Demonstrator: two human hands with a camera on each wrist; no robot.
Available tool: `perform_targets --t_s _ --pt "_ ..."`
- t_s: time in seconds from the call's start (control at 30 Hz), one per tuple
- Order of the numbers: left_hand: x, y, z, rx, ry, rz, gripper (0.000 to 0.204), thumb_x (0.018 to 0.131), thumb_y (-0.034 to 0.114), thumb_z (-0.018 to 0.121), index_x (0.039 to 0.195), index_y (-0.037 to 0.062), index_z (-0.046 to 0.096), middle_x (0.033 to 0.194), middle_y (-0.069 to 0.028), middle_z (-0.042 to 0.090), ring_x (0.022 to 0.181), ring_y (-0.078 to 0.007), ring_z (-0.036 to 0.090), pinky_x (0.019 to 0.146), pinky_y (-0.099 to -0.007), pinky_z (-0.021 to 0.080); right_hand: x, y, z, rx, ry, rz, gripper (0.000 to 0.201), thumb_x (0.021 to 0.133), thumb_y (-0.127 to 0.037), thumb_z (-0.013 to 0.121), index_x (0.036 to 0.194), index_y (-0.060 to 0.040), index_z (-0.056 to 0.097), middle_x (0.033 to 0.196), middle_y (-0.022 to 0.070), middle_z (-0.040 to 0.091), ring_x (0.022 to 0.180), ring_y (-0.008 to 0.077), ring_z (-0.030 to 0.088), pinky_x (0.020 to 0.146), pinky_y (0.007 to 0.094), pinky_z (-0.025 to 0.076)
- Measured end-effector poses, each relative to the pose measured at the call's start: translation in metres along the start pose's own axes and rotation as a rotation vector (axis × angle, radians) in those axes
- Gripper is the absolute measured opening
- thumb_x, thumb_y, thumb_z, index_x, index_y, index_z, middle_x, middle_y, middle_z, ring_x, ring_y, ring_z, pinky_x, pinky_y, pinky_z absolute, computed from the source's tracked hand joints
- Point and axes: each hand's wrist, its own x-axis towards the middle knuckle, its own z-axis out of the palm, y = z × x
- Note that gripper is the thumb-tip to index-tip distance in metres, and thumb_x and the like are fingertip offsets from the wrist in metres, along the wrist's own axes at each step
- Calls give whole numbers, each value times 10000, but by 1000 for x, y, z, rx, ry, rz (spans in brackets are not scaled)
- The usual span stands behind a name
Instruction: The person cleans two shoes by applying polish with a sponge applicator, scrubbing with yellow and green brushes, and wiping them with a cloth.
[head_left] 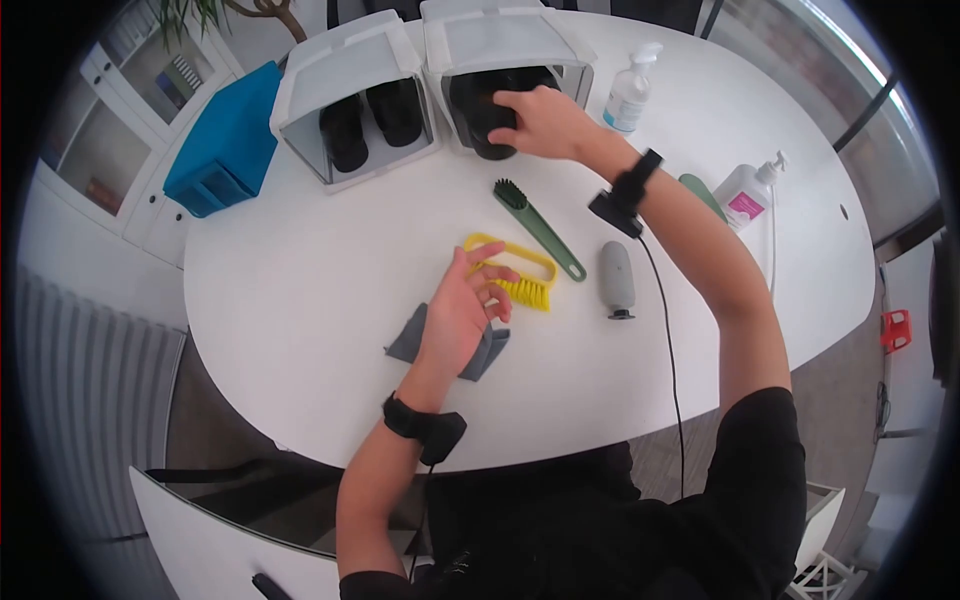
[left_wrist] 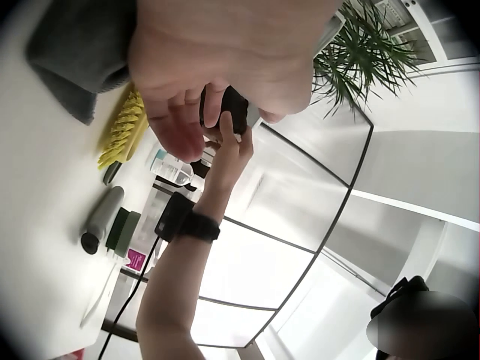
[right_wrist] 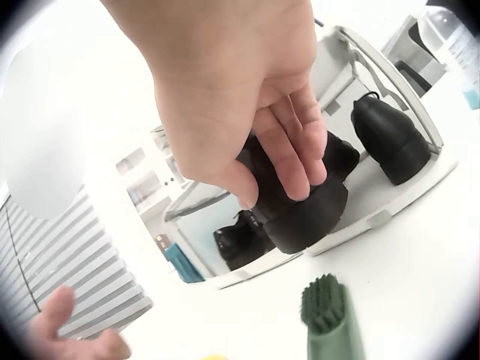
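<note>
My right hand (head_left: pixel 555 125) grips a black shoe (right_wrist: pixel 307 221) by its heel end, thumb on one side and fingers on the other. The shoe is at the open front of the right-hand shoe box (head_left: pixel 500 35), toe inward. Deeper in that box stands another black shoe (right_wrist: pixel 394 142). Palm turned up and fingers loosely bent, my left hand (head_left: pixel 455 320) holds nothing. It hovers over a folded grey cloth (head_left: pixel 405 340) beside a yellow scrubbing brush (head_left: pixel 530 292). Between the hands lies a green-handled brush (head_left: pixel 545 235) with dark bristles.
A second shoe box (head_left: pixel 345 65) at the left holds a pair of black shoes (head_left: pixel 345 135). Left of it stands a blue fabric box (head_left: pixel 225 140). Toward the right are a grey cylindrical device (head_left: pixel 618 275), a clear pump bottle (head_left: pixel 628 95) and a white pump bottle (head_left: pixel 745 195).
</note>
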Motion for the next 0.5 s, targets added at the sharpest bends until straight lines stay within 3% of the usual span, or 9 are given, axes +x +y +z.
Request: perform_targets --t_s 0.1,0.17,0.27,0.37,0.43,0.5 --pt "2 -5 -3 -5 -21 -28 607 1142 511 380 1457 17 534 1079 -119 670 829 -168 606 740 -315 502 49 19 20 20 -9 130 655 908 -444 764 1428 -66 640 1057 254 767 1077 430 722 978 491 574" --pt "2 -7 -4 -6 -32 -51 564 1148 467 382 1453 19 539 1080 -113 670 837 -165 611 750 -308 503 64 39 50 -42 17 157 663 907 -445 765 1435 -65 636 1082 246 767 1091 425 722 987 495 571" --pt "3 -9 -5 -7 -24 -62 511 1134 411 426 1451 29 544 1083 -113 669 850 -166 616 754 -311 508 61 28 52 -45 -12 234 682 903 -431 774 1455 -70 602 1112 239 766 1085 422 732 965 507 586" --pt "2 -11 -4 -2 -22 -46 462 1107 350 469 1435 39 561 1082 -113 669 858 -163 622 748 -314 515 41 9 49 -67 -16 290 637 923 -392 757 1440 -71 566 1024 240 770 1000 435 744 891 519 600" --pt "2 -11 -4 -6 -32 -32 447 1098 337 480 1424 44 568 1074 -112 665 832 -158 618 733 -309 511 23 -9 45 -47 156 263 571 946 -343 735 1408 -73 537 832 202 752 820 451 731 774 526 588" --pt "2 -9 -3 -10 -41 -14 432 1090 324 492 1413 50 575 1067 -111 660 807 -152 614 718 -304 507 9 -36 49 -41 157 163 534 953 -305 715 1400 -75 538 788 194 740 788 449 726 742 532 581"
